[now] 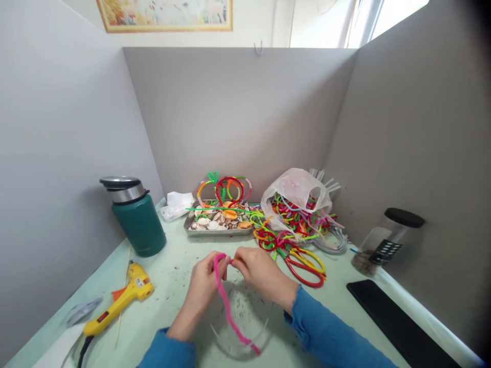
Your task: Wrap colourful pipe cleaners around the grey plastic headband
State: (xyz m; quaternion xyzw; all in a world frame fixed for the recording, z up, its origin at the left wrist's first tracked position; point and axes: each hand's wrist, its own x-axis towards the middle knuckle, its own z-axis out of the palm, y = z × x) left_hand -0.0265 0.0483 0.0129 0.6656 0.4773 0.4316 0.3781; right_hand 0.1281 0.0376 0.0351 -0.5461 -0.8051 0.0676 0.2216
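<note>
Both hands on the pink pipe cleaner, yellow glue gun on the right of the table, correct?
Wrong side: head view shows the yellow glue gun on the left of the table. Left hand and right hand are on the pink pipe cleaner.

Pipe cleaner [227, 309]: bright pink
2 sleeves [326, 327]: blue
Bottle [138, 227]: teal and silver
Glue gun [125, 300]: yellow
Jar lid [404, 217]: black

Grn tbl [153, 313] holds glue gun [126, 299], btl [138, 227] & tray [220, 232].

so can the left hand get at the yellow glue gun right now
Probably yes: nothing bulky stands between the left hand and the glue gun, though that hand holds the pink fuzzy strand.
</note>
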